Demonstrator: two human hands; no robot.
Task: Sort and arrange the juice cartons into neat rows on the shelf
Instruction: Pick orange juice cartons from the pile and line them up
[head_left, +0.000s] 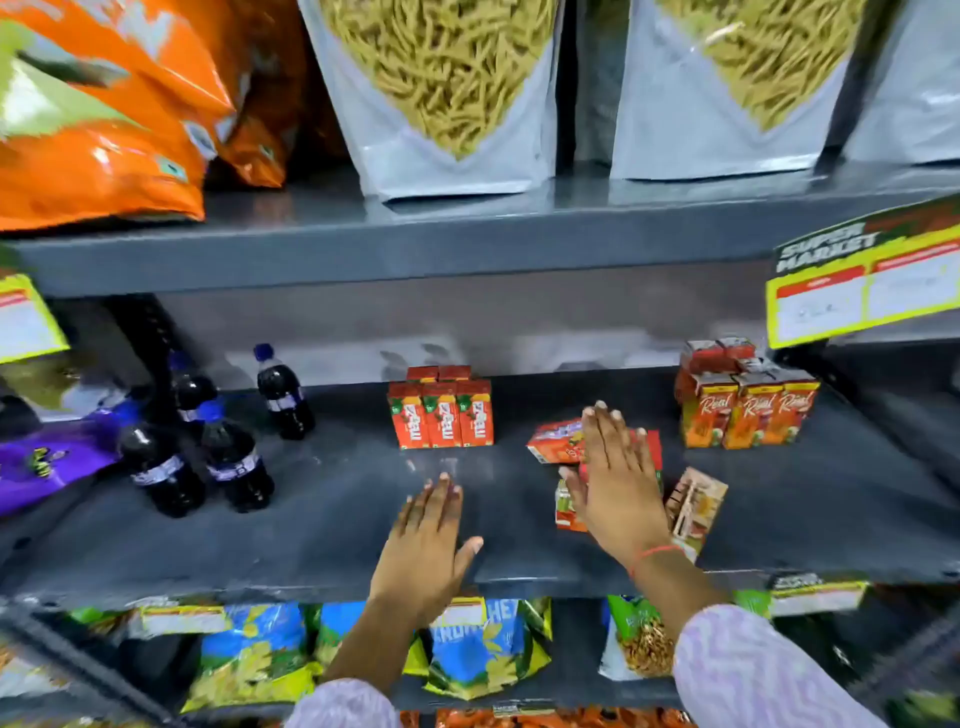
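Observation:
On the grey middle shelf (322, 525) a neat upright block of red-orange Maaza cartons (440, 420) stands at the centre back. Another upright group, orange Real cartons (744, 410), stands at the right back. Between them several cartons lie toppled in a loose pile (557, 441), one pale carton (696, 506) on its side at the pile's right. My right hand (613, 483) hovers flat over this pile with fingers spread, holding nothing. My left hand (428, 545) rests flat near the shelf's front edge, empty, in front of the Maaza block.
Several dark cola bottles (228, 457) stand on the left of the shelf beside a purple bag (47, 457). Snack bags fill the shelf above and the shelf below. A yellow price tag (862, 291) hangs at the upper right.

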